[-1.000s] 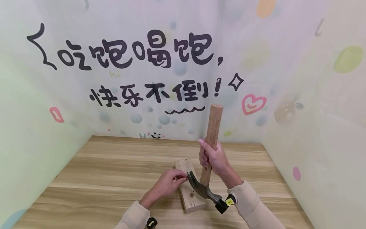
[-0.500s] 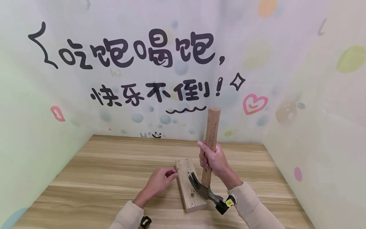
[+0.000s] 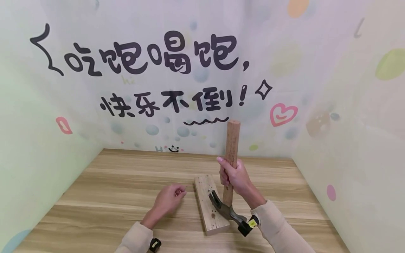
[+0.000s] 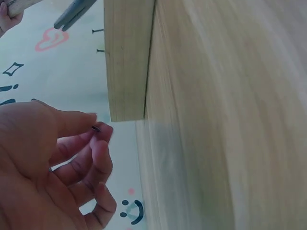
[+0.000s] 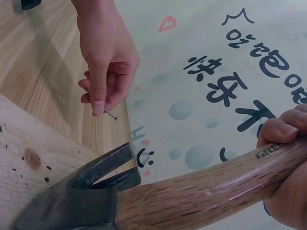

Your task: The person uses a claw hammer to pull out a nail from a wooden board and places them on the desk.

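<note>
A claw hammer (image 3: 232, 140) stands head down, gripped around its wooden handle by my right hand (image 3: 238, 176). Its dark claw overlaps the wooden block (image 3: 204, 207) in the head view. To the left of that block, my left hand (image 3: 167, 199) pinches a small nail (image 5: 111, 115) between thumb and forefinger, seen best in the right wrist view. The left wrist view shows two nails (image 4: 98, 31) sticking out of the block's face, near the claw. Small dark holes and a brown knot (image 5: 32, 159) mark the wood.
The block lies on a wood-grain table (image 3: 126, 168). A pale printed wall (image 3: 142, 133) with black lettering rises along the back edge, and side walls (image 3: 348, 140) close in left and right. Each sleeve carries a dark wrist device (image 3: 155, 245).
My left hand has drawn away leftward from the block and the claw, bringing the nail with it. My right hand and the hammer have barely shifted, the handle tilting slightly left.
</note>
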`<state>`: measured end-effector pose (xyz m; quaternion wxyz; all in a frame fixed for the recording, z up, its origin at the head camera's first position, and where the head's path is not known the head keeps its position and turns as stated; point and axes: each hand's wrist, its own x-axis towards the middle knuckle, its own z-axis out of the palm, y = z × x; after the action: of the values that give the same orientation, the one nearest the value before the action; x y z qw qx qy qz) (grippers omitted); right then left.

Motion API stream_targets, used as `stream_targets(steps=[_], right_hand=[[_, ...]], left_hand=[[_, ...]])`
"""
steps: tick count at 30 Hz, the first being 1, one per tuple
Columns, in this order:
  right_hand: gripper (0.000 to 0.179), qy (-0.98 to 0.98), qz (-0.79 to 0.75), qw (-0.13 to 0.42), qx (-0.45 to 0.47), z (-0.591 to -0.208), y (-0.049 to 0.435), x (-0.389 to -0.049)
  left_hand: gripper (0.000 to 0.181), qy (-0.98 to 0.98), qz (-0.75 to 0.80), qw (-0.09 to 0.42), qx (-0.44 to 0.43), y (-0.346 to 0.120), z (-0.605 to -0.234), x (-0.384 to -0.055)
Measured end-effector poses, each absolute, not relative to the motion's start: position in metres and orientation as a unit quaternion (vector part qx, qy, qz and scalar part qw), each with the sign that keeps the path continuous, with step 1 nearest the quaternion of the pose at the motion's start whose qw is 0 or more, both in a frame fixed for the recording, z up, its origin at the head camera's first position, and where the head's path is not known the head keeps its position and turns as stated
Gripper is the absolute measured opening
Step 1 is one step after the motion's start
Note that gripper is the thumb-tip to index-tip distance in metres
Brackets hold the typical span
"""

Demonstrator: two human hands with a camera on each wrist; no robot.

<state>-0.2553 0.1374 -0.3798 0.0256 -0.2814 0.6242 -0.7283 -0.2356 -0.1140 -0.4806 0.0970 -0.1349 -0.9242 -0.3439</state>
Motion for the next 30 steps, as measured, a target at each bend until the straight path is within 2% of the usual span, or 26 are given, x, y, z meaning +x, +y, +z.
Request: stream_targets(steps=[8, 18, 30], right_hand=[[0.053, 0.629, -0.722, 0.022, -0.286, -0.380, 0.136, -0.253], [0.049, 0.641, -0.706, 0.025, -0.300, -0.381, 0.132, -0.251], [0.047, 0.645, -0.699, 0.029, -0.308, -0.383, 0.132, -0.250]], left_hand=[[0.013, -0.950, -0.280, 0.109, -0.088, -0.121, -0.484, -0.233], [0.020, -0.964, -0.249, 0.078, -0.043, -0.127, -0.487, -0.232], [0.028, -0.966, -0.251, 0.057, -0.029, -0.129, -0.491, -0.231]])
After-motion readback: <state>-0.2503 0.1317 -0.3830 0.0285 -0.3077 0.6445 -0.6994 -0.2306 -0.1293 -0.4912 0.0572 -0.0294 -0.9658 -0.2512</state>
